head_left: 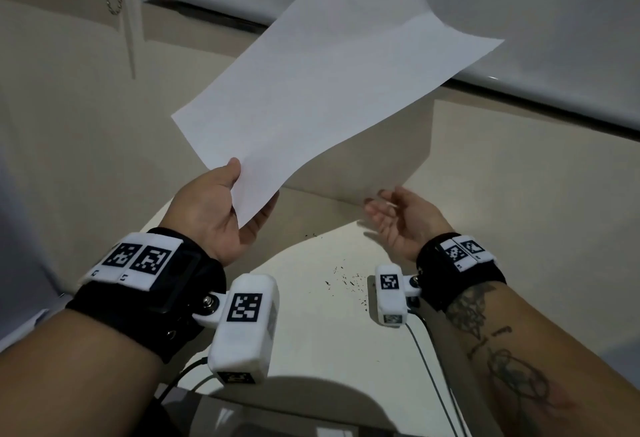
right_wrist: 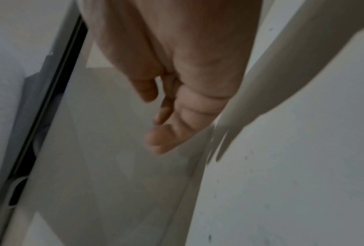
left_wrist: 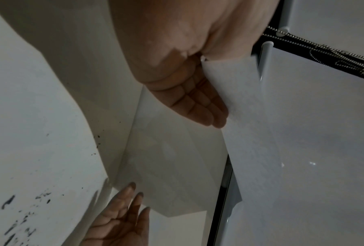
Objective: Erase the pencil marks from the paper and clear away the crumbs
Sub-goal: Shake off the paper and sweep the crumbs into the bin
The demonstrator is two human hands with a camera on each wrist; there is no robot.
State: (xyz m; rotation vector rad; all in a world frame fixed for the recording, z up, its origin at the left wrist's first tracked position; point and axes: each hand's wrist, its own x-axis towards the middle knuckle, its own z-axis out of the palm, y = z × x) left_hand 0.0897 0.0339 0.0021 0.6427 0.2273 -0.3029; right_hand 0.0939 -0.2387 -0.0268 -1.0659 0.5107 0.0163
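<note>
- The left hand [head_left: 211, 208] pinches the near corner of the paper [head_left: 329, 83], thumb on top and fingers flat beneath, and holds the sheet up off the table [head_left: 329, 332].
- The right hand [head_left: 398, 218] is empty, palm up, fingers loosely spread and only slightly bent; it hangs low over the table, to the right of the held corner and apart from the sheet.
- In the left wrist view the left hand's fingers [left_wrist: 198, 103] lie straight against the underside of the paper [left_wrist: 271, 124], with the right hand [left_wrist: 122, 221] below them, fingers extended.
- The right wrist view is blurred; the right hand [right_wrist: 177, 99] shows relaxed fingers around nothing.
- Readable writing: none. The wrist straps and camera housings carry black-and-white square code markers only.
- The paper is white and slightly bowed, slanting away up and to the right, towards a grey roller blind [head_left: 536, 21]. Any marks on it are too faint to tell.
- Dark crumbs [head_left: 346, 280] lie scattered on the pale table between the two wrists, below the lifted sheet.
</note>
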